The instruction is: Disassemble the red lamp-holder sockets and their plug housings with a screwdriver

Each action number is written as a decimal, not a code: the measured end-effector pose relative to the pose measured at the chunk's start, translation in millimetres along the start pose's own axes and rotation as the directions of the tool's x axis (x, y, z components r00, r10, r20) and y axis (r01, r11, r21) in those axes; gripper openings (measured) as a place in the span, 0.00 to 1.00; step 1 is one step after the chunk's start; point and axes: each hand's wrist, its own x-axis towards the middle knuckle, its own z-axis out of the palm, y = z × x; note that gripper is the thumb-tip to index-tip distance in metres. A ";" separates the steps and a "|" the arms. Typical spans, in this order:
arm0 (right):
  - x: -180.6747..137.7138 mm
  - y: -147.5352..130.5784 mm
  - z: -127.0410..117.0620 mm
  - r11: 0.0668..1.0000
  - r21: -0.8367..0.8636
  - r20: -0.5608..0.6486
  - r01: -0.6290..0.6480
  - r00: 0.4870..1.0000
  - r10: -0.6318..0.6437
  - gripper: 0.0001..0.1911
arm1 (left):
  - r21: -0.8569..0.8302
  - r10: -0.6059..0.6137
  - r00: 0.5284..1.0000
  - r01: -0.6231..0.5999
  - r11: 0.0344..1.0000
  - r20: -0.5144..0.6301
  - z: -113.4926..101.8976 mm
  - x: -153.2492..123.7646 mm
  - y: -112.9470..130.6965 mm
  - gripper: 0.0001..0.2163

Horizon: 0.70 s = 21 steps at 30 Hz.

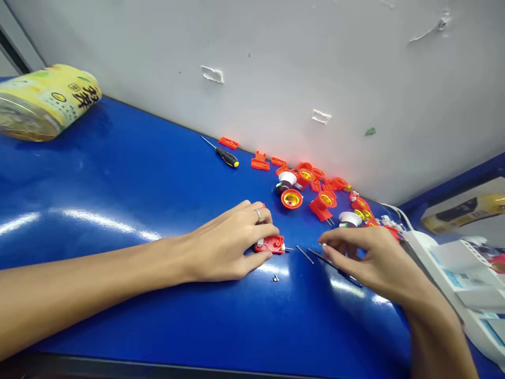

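My left hand [232,239] rests on the blue table [118,189], fingers closed around a small red plastic part [271,244] with metal pins sticking out of its right side. My right hand [371,255] hovers just to the right, fingers bent and pinched near a thin metal rod [333,263] that lies on the table under it. Whether it grips the rod is unclear. A tiny screw [275,278] lies in front of the red part, and a short pin [304,254] lies between my hands.
Several orange-red lamp-socket parts [319,195] with brass insides lie along the grey wall. A black-and-yellow screwdriver [225,155] lies left of them. A yellow packaged roll [43,100] sits far left. White boxes and a cable [453,268] crowd the right edge.
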 end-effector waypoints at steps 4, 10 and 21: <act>4.2 4.0 4.9 0.997 -0.046 -0.037 0.056 0.998 -0.058 0.10 | 0.015 -0.022 0.999 0.022 1.000 -0.026 -1.4 0.0 1.8 0.10; 8.3 -5.8 11.6 0.993 -0.044 0.038 0.111 0.993 -0.109 0.07 | 0.034 -0.011 0.997 0.014 0.999 -0.083 -1.4 1.5 1.4 0.11; 11.4 -10.7 26.2 0.987 -0.083 -0.014 0.135 0.991 -0.137 0.13 | 0.046 0.076 0.983 -0.069 0.997 -0.164 -1.0 0.2 3.0 0.08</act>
